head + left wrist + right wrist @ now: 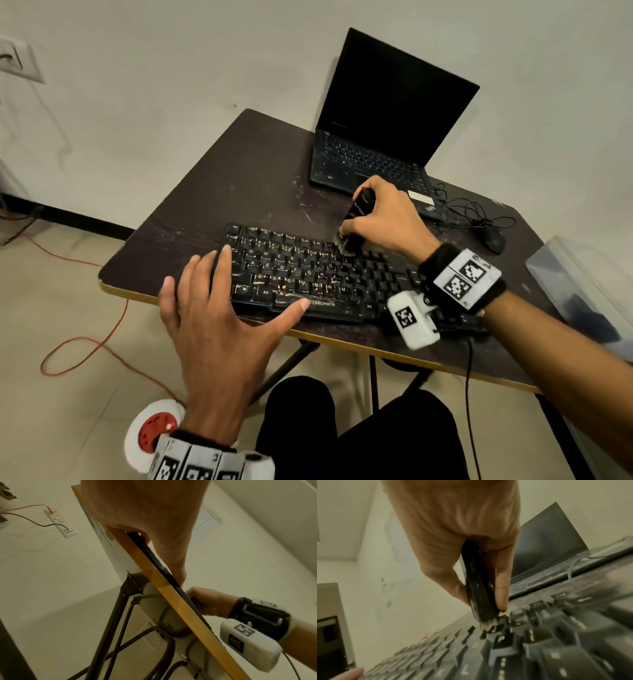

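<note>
Brush (359, 207) within right hand's (388, 219) grip, bristles down on keyboard (301, 274)

keyboard (308, 274) along table's (239, 164) near edge, brush (354, 219) on its upper rows, laptop (376, 137) behind; mouse (494, 240) right of both

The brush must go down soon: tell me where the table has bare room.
Widest bare patch: the table left of the laptop, beyond the keyboard. A narrow strip lies left of the keyboard. Crowded: cables and mouse right of the laptop; left hand and right hand with the brush at the keyboard.
</note>
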### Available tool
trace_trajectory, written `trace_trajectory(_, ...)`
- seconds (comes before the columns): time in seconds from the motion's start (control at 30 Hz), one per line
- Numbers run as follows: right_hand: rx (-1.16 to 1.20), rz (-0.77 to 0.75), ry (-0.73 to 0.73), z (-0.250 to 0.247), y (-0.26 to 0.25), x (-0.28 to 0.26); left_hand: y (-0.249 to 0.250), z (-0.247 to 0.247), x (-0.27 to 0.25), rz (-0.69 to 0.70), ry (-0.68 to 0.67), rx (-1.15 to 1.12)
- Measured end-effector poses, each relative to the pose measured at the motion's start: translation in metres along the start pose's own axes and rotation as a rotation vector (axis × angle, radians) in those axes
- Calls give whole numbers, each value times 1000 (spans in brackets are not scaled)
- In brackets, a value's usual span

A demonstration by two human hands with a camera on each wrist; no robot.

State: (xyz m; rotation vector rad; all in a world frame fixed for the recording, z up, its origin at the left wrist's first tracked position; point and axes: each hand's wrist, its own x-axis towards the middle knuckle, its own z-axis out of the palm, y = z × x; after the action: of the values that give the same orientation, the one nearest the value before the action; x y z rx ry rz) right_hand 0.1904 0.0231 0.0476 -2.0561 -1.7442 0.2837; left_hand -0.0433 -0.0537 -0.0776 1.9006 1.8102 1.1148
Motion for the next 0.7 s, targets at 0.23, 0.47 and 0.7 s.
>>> trace_trajectory(0.23, -49, -45, -15, 3, -7, -6, 1, 0, 0, -1, 4, -7)
trace_trajectory(0.47, -57, -103, -63, 6, -11, -12, 1, 0, 0, -9, 7, -19)
trace_trajectory(0.7, -54, -148, -101, 6, -12, -11, 0, -1, 0, -10, 8, -27)
